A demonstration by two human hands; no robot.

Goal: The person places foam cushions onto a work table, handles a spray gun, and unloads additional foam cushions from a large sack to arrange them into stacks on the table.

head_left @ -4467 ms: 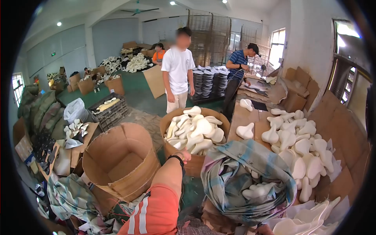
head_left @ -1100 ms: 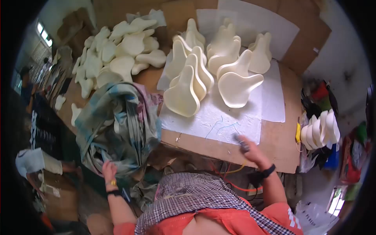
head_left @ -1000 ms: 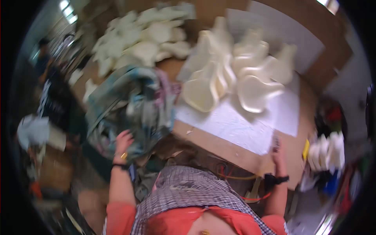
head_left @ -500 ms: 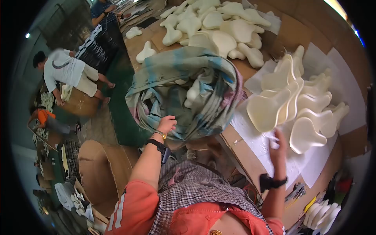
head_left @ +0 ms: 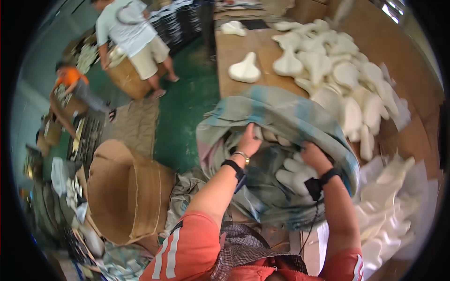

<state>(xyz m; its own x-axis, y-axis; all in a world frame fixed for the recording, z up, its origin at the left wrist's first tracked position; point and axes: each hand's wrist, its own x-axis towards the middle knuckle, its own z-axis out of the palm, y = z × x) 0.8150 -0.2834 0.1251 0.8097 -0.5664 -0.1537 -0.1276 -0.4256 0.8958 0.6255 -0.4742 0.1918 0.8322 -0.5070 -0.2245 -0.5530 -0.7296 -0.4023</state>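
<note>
A large grey-green cloth sack (head_left: 276, 105) with blue bands gapes in front of me, its edge folded outward. Both my arms reach into its mouth. My left hand (head_left: 249, 140) is closed on the cloth at the inner far-left side. On the right, my right hand (head_left: 315, 157) has curled fingers against the inner wall, seemingly gripping cloth; its fingertips are hidden. Below and left of that hand lie cream saddle-shaped pads (head_left: 295, 175) inside the sack. More pale pads show between my hands, partly covered by folds.
Beyond the sack, a cardboard-covered table (head_left: 272, 51) bears a heap of saddle-shaped pads (head_left: 347, 70). Stacked pads (head_left: 382, 215) lie at right. An open cardboard box (head_left: 152, 196) stands at left. A person in a white shirt (head_left: 124, 28) and one in orange (head_left: 75, 77) work farther off.
My view has swung left. My right hand has left the stacked pads' side and entered the sack. My left hand has moved deeper to the sack's far inner wall.
</note>
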